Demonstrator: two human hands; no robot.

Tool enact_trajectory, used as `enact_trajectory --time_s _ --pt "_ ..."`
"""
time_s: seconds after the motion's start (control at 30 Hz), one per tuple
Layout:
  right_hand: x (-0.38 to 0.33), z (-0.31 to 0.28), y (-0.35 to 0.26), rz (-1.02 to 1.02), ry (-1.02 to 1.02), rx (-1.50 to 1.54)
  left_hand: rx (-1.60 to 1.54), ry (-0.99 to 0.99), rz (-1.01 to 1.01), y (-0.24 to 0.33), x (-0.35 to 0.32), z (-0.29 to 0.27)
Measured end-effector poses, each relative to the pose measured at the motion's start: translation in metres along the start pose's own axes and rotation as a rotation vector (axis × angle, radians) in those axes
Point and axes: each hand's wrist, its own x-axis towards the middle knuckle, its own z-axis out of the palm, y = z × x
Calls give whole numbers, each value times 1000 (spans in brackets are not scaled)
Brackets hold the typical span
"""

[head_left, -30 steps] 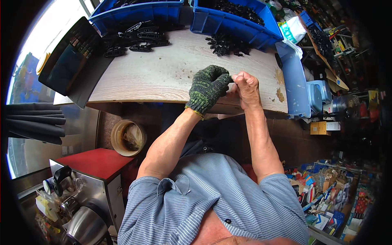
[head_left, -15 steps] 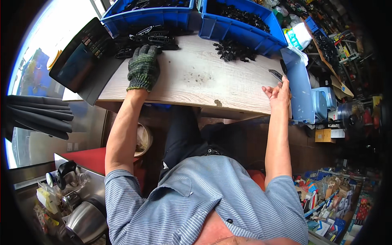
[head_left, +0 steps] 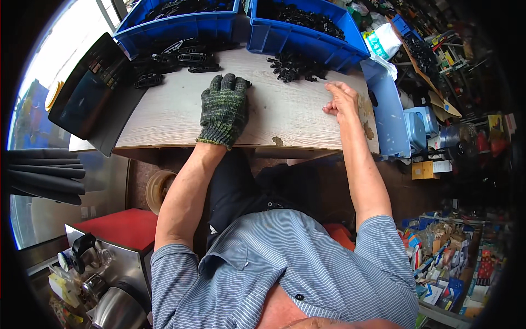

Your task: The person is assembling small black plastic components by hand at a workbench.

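My left hand [head_left: 223,112], in a dark green knitted glove, rests over the middle of the table. A small black piece [head_left: 249,84] pokes out beside its fingertips; most of it is hidden under the glove. My bare right hand [head_left: 343,101] hovers near the table's right side, fingers apart and holding nothing that shows. Just beyond it lies a pile of small black parts [head_left: 296,67]. Farther left, long black handle-like parts [head_left: 192,57], some with pale outlines, are heaped on the table.
Two blue crates [head_left: 181,24] [head_left: 307,35] of black parts stand along the back. A pale blue bin [head_left: 386,109] adjoins the table's right edge. On the left stands a dark folding panel [head_left: 90,88]. Metal kettles [head_left: 118,310] are at lower left.
My left hand has come away from the handle-like heap, rightward and nearer me. My right hand has moved left from the bin, and the dark elongated piece at its fingers no longer shows there.
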Motion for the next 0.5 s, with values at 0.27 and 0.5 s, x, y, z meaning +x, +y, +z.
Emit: enact_trajectory --time_s 0.27,0.5 --pt "4 21 -12 -138 -93 -387 -183 261 14 10 -10 -15" --pt "2 22 -12 -122 -116 -484 -465 231 29 35 -29 -8"
